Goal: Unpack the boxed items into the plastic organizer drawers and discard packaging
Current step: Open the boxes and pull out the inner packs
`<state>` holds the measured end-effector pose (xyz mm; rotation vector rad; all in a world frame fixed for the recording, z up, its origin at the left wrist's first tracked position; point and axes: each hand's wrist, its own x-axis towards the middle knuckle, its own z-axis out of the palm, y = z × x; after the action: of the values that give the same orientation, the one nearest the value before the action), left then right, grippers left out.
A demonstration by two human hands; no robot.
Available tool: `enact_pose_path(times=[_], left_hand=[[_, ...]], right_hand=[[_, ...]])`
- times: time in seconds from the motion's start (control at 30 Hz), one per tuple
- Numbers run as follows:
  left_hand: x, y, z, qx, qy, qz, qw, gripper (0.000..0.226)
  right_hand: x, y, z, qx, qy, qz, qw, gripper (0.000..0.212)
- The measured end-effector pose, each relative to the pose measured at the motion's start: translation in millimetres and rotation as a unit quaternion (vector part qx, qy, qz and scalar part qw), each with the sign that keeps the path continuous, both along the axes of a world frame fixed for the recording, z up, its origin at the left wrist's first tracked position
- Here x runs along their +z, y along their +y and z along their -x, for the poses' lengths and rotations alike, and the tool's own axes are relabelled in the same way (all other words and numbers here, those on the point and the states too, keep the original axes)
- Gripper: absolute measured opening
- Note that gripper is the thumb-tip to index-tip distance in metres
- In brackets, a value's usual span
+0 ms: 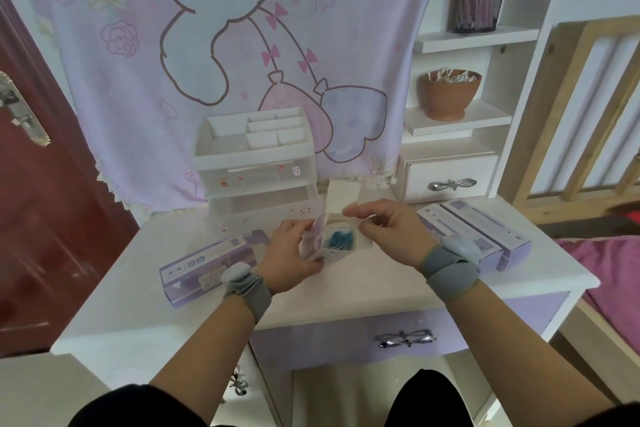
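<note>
**Small carton open between my hands over the dresser**

I have a small pale lilac cardboard carton [317, 239] held just above the middle of the white wooden dresser top [145, 291], with its white flap [341, 196] standing up toward the far side. Inside the open face sits a clear plastic tray with a row of dark blue curved pieces [341, 239]; it is too blurred for me to say what they are. My left hand [294, 253] wraps the carton's left side, fingers curled tight around it. My right hand [388, 229] is at the carton's right edge, thumb and forefinger pinched together on the rim by the flap, other fingers loosely bent. Both wrists wear grey bands.

Just beyond the carton, at the far side of the top, stands the white plastic organizer with clear drawers [256, 163]; its top compartments are open and both drawers look closed. To the near left lies one long lilac-and-white printed box [204, 263], partly under my left wrist. To the right, two more long lilac boxes [485, 229] lie side by side, touching. Behind hangs a pink cartoon cloth [242, 28], with white shelves [467, 42] at far right.
</note>
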<state>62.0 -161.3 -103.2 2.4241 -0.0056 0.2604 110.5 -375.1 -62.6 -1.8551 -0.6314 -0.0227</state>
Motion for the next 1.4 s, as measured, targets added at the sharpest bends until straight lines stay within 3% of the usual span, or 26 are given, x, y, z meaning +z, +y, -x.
enact_pose_path(times=[0.23, 0.37, 0.47, 0.53, 0.63, 0.73, 0.87, 0.97, 1.03, 1.13, 1.23, 1.4], left_hand=[[-9, -11, 12, 0.042, -0.087, -0.029, 0.995, 0.063], [-9, -12, 15, 0.091, -0.162, -0.079, 0.979, 0.06], [-6, -13, 17, 0.111, -0.197, -0.13, 0.965, 0.059], [-4, -15, 19, 0.119, -0.215, -0.15, 0.958, 0.059], [-1, -18, 23, 0.124, -0.239, -0.163, 0.949, 0.057], [2, -17, 24, 0.128, -0.27, -0.195, 0.934, 0.054], [7, -13, 24, 0.13, -0.306, -0.243, 0.911, 0.049], [8, -11, 24, 0.125, -0.313, -0.274, 0.901, 0.05], [8, -10, 25, 0.124, -0.318, -0.283, 0.896, 0.051], [6, -8, 25, 0.121, -0.352, -0.296, 0.88, 0.046], [7, -6, 22, 0.116, -0.375, -0.306, 0.868, 0.042], [8, -4, 19, 0.112, -0.384, -0.314, 0.861, 0.04]], right_hand=[[6, 5, 7, -0.018, -0.097, 0.167, 0.981, 0.028], [4, 10, 8, -0.077, -0.068, 0.136, 0.985, 0.021], [4, 12, 11, -0.094, -0.045, 0.111, 0.988, 0.033], [2, 13, 11, -0.114, -0.033, 0.103, 0.988, 0.024], [1, 13, 11, -0.129, -0.008, 0.124, 0.984, 0.031], [-1, 11, 5, -0.094, 0.013, 0.173, 0.98, 0.034], [5, 8, 10, -0.005, 0.099, 0.118, 0.988, 0.022], [6, 6, 9, 0.008, 0.128, 0.107, 0.986, 0.023], [4, 8, 9, -0.001, 0.124, 0.113, 0.986, 0.026], [0, 8, 10, -0.025, 0.11, 0.121, 0.986, 0.049], [-4, 10, 10, -0.046, 0.094, 0.148, 0.983, 0.031], [-2, 9, 10, -0.09, 0.036, 0.192, 0.977, 0.02]])
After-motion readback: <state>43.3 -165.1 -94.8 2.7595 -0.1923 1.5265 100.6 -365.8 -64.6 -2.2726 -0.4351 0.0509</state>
